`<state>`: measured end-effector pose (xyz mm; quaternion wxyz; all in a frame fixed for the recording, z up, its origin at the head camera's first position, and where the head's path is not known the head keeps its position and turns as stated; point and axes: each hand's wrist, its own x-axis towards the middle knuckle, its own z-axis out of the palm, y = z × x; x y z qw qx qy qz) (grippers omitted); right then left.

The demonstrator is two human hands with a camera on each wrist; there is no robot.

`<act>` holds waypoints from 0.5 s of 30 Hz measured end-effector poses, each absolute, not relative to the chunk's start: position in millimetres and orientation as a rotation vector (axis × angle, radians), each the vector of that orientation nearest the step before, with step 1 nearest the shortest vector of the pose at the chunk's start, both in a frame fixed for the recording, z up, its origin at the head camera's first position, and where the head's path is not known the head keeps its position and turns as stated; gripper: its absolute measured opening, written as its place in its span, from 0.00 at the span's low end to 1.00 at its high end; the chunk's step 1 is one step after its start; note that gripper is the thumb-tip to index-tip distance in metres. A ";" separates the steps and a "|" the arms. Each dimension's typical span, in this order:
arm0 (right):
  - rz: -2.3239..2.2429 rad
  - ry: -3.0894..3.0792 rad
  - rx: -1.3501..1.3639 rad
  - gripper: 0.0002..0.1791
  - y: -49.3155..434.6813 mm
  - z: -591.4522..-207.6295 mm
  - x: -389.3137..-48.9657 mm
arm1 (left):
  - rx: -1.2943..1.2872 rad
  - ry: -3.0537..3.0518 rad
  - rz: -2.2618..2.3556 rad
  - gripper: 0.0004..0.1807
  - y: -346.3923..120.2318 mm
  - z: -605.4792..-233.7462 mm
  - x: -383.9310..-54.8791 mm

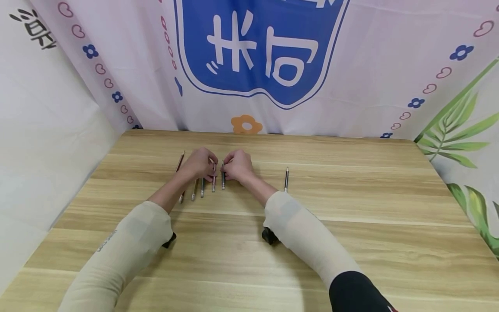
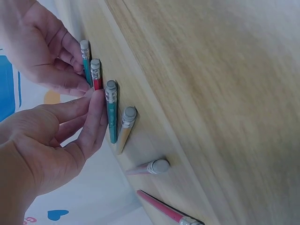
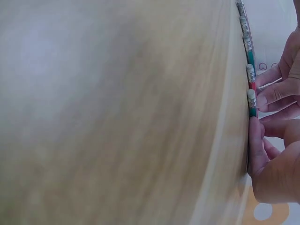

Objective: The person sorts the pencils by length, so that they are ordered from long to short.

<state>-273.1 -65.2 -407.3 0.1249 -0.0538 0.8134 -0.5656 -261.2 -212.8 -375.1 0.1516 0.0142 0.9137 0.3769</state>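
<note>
Near the far side of the table, my left hand (image 1: 200, 164) pinches a red pencil (image 2: 97, 80) between thumb and fingers. Close beside it on the right, my right hand (image 1: 238, 166) pinches a green pencil (image 3: 252, 104). Both pencils lie with their eraser ends towards me, roughly parallel and a small gap apart. Just left of the red one lies another green pencil (image 2: 111, 115), then a yellow pencil (image 2: 124, 133). Two reddish pencils lie farther left, one marked here by its eraser (image 2: 161, 166), the other a pink-red pencil (image 2: 161, 206). My left hand partly hides this row in the head view.
A dark pencil (image 1: 286, 178) lies alone to the right, beyond my right forearm. The wood-grain table (image 1: 351, 208) ends at a printed cloth backdrop (image 1: 370, 86). Dark devices (image 1: 269, 236) show under both sleeves.
</note>
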 end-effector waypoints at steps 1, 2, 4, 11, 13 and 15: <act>-1.651 2.370 -0.162 0.04 -64.8 -407.2 -273.1 | 0.041 2.622 1.084 0.23 -212.8 -375.0 -261.2; -1.655 2.368 -0.166 0.04 -64.5 -407.4 -273.1 | 0.042 2.620 1.087 0.23 -212.7 -374.9 -261.3; -1.659 2.364 -0.172 0.04 -64.0 -407.3 -272.9 | 0.045 2.616 1.089 0.24 -212.7 -375.0 -261.4; -1.663 2.349 -0.177 0.05 -63.1 -405.5 -272.2 | 0.050 2.620 1.078 0.24 -212.9 -375.2 -261.6; -1.670 2.340 -0.172 0.05 -63.1 -405.2 -272.2 | 0.056 2.621 1.073 0.24 -213.0 -375.0 -261.3; -1.681 2.326 -0.171 0.06 -63.0 -405.2 -271.9 | 0.057 2.616 1.078 0.24 -213.3 -374.7 -260.9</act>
